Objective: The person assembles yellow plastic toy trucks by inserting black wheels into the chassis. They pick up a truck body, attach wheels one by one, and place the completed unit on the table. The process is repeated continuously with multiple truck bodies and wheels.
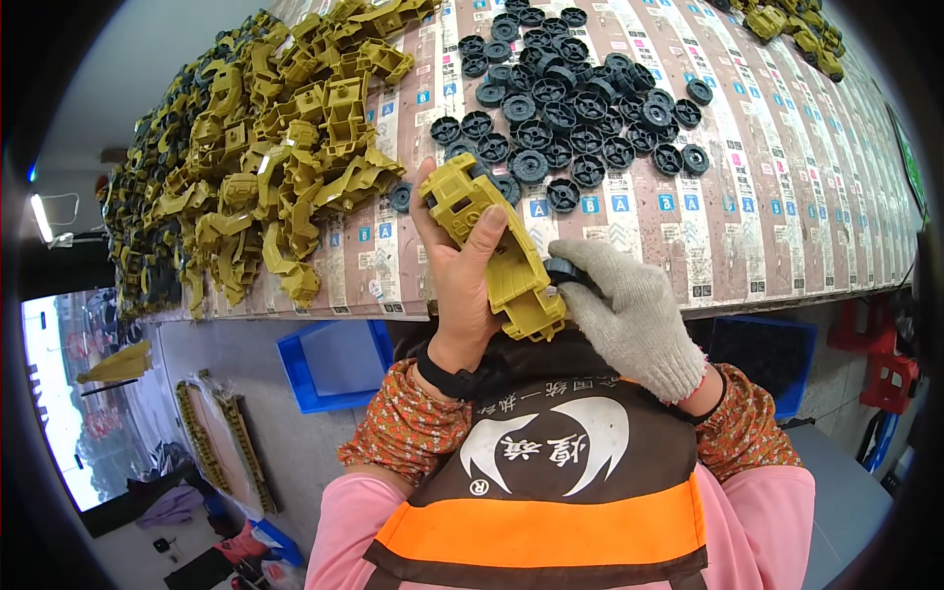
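Note:
My bare left hand [458,270] is closed around a mustard-yellow plastic toy truck body [501,246], its thumb lying across the side. The truck is tilted, its far end up and to the left. My right hand [629,310], in a grey knit glove, pinches a dark toy wheel [562,270] against the truck's right side, near its lower end. Whether the wheel sits on an axle is hidden by the fingers. Just beyond my hands, a heap of loose dark wheels [551,90] spreads over the table.
A tall pile of yellow toy truck parts [285,147] covers the table's left side. More yellow parts [801,34] lie at the far right. The patterned tabletop [787,197] ends just before my body. Below stand a blue bin [334,364] at left and another blue-rimmed bin [762,359] at right.

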A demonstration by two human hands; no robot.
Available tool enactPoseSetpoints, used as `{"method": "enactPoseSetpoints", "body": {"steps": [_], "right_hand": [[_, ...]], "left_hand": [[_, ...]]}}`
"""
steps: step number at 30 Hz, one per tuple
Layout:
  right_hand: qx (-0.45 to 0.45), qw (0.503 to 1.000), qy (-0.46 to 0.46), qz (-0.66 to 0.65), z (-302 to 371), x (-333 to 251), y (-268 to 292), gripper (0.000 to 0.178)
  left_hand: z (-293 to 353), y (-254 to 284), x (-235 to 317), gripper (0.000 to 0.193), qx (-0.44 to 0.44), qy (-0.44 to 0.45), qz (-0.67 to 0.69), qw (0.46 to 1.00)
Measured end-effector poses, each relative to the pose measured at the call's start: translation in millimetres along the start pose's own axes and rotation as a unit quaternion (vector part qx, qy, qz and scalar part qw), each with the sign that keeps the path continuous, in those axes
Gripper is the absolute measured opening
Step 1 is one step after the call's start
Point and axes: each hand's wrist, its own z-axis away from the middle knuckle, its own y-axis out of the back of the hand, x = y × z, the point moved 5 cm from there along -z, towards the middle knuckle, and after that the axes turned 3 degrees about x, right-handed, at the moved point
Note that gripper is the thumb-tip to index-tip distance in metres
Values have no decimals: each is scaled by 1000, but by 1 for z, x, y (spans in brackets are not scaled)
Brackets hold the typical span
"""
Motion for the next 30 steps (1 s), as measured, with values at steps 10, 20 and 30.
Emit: {"method": "enactPoseSetpoints", "body": {"steps": [10, 20, 30], "right_hand": [[12, 1000, 9, -1, -1, 0, -1, 30], [-46, 994, 64, 75, 13, -14, -1, 48], [-144, 987, -56, 40, 1, -14, 0, 72]], "left_hand": [[2, -2, 2, 82, -6, -10, 11, 1000], [8, -4, 7, 88, 3, -106, -30, 994], [5, -21, 2, 87, -18, -128, -148, 980]]}}
